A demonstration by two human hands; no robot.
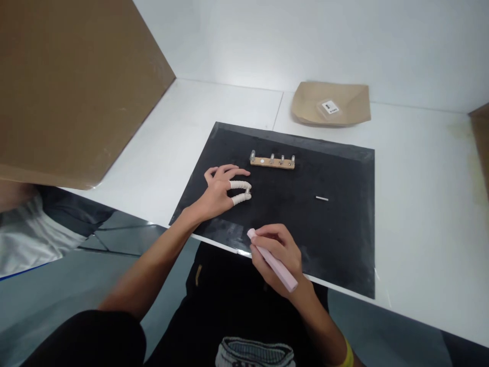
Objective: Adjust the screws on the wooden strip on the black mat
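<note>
My left hand (pixel 221 192) rests over the black mat (pixel 336 234). White covers wrap its thumb and index finger, which pinch a small shiny metal piece (pixel 248 191); its other fingers are spread on the mat. Held in my right hand (pixel 281 255), near the mat's front edge, is a pink pen-shaped tool (pixel 275 266), its tip pointing up and left. Beyond the left hand lies a light wooden strip (pixel 265 162) with several small shiny upright pieces and a white dot. A thin silvery rod (pixel 322 198) lies apart, farther right.
At the back of the white table (pixel 424 204), a brown paper tray (pixel 305 102) holds a small clear case with a white label (pixel 329 107). A large brown panel (pixel 84 92) stands on the left. Part of another person (pixel 34 234) shows beyond it.
</note>
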